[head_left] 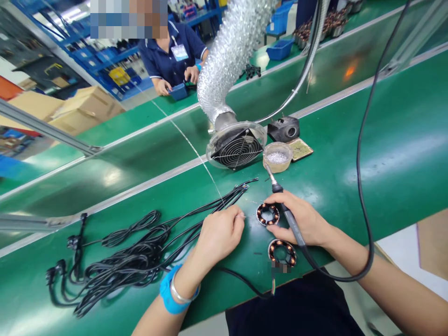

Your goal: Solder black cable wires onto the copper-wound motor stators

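The green bench (350,177) spans the view, under a silver duct (233,60) that ends in a fan (241,149). Boxes (89,109) sit beyond, at left. Black cables (140,261) lie by the left hand (219,233). Across the bench a person (175,51) holds a blue bin (178,92), its contents hidden. The round tub (271,165) holds silvery shreds; the flat tin (301,150) just beside it has something yellowish inside. The right hand (304,217) holds the iron (293,225), thumb and forefinger spread around opposite sides of the ring (262,220) on the bench. A second ring (291,255) lies nearer the body. The left fingers are curled, pinching the thin wire (196,151).
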Motion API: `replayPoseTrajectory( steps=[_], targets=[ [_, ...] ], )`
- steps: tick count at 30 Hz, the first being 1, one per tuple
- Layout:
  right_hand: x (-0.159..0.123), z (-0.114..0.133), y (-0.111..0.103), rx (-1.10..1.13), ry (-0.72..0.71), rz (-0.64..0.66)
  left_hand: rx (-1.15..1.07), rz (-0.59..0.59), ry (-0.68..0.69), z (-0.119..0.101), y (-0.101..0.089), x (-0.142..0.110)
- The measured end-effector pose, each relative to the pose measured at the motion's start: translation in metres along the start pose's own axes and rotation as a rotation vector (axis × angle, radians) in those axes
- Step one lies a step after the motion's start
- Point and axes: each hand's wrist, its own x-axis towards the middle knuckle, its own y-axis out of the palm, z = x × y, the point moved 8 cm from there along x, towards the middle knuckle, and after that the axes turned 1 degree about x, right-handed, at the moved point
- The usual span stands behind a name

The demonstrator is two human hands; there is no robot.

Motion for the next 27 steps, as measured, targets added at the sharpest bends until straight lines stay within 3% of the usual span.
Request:
replayPoseTrajectory(
  steps=[2,4,9,11,14,17,19,23,27],
  targets=[
    [0.000,0.000,0.000,0.010,-0.003,0.002,0.090,0.003,0.009,-0.001,0.002,-0.005],
    [0.000,0.001,-0.001,0.011,-0.009,-0.003,0.013,0.014,0.031,-0.002,0.006,-0.006],
    [0.002,0.002,0.001,0.014,-0.017,0.017,-0.718,0.037,0.133,-0.013,0.014,0.009],
    [0.001,0.002,0.002,0.029,-0.021,0.028,-0.879,0.078,0.162,-0.019,0.017,0.013],
    [-0.001,0.002,0.002,0.052,-0.018,0.024,-0.751,0.095,0.164,-0.019,0.014,0.014],
    [-0.002,0.000,0.002,0.060,0.007,0.025,-0.461,-0.098,0.088,-0.003,-0.004,0.016],
    [-0.003,-0.002,0.003,0.056,0.020,0.032,-0.354,-0.139,0.076,0.003,-0.009,0.020],
    [-0.003,-0.004,0.005,0.051,0.016,0.038,-0.372,0.043,0.132,0.005,0.007,0.029],
    [-0.003,-0.004,0.005,0.057,0.019,0.042,-0.631,0.210,0.102,0.006,0.020,0.032]
  ],
)
